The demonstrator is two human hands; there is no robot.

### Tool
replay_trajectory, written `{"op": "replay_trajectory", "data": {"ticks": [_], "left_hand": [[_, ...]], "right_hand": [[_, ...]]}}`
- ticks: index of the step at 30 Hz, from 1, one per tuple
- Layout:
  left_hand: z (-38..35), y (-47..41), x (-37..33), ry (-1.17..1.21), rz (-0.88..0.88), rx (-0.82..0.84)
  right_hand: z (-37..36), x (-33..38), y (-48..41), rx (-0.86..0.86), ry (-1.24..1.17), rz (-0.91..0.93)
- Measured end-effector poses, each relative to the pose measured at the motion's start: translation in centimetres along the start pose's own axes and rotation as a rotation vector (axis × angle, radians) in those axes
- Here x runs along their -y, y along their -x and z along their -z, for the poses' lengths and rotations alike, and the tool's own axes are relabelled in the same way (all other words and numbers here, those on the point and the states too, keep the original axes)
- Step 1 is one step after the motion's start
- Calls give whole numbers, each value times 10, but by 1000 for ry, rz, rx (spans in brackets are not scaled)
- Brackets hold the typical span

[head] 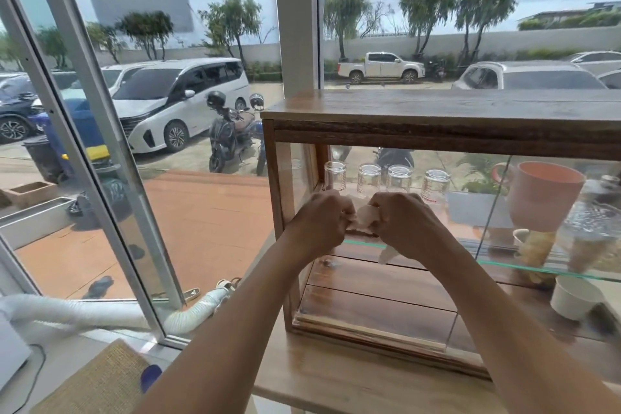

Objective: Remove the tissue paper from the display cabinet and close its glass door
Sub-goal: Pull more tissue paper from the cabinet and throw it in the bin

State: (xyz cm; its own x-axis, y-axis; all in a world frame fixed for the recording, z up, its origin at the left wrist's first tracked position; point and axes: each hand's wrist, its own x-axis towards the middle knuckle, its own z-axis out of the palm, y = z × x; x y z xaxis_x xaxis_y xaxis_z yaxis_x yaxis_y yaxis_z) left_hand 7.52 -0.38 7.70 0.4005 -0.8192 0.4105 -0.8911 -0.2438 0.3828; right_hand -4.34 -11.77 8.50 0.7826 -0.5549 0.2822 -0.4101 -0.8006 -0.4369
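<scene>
Inverted glasses [383,176], pink mug [541,195], scooter [230,131]

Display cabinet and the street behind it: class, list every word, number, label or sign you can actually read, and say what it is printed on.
None can be read.
Upturned measuring glasses in the display cabinet: printed scale marks, one with a red patch, too blurred to read.
White van outside: its plate cannot be made out.
White pickup: too far to read anything.
Pink mug, paper cup and tissue paper: no print visible.

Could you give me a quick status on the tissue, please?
Both hands, left and right, pinch tissue paper inside display cabinet. Glass door not yet closed.
</scene>
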Motion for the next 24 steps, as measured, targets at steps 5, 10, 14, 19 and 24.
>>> {"op": "replay_trajectory", "data": {"ticks": [5, 10, 14, 19, 24], "left_hand": [[11, 31, -7, 58, -14, -143], [25, 71, 3, 126, -5, -302], [43, 106, 18, 132, 41, -410], [70, 149, 47, 86, 177, -530], [90, 200, 81, 97, 389, -635]], "right_hand": [[5, 14, 10, -48, -79, 81], [1, 42, 20, -13, -189, 128], [-8, 74, 35, 33, -271, 249], [-38, 120, 45, 120, -348, 381], [-81, 167, 54, 237, -462, 408]]}}
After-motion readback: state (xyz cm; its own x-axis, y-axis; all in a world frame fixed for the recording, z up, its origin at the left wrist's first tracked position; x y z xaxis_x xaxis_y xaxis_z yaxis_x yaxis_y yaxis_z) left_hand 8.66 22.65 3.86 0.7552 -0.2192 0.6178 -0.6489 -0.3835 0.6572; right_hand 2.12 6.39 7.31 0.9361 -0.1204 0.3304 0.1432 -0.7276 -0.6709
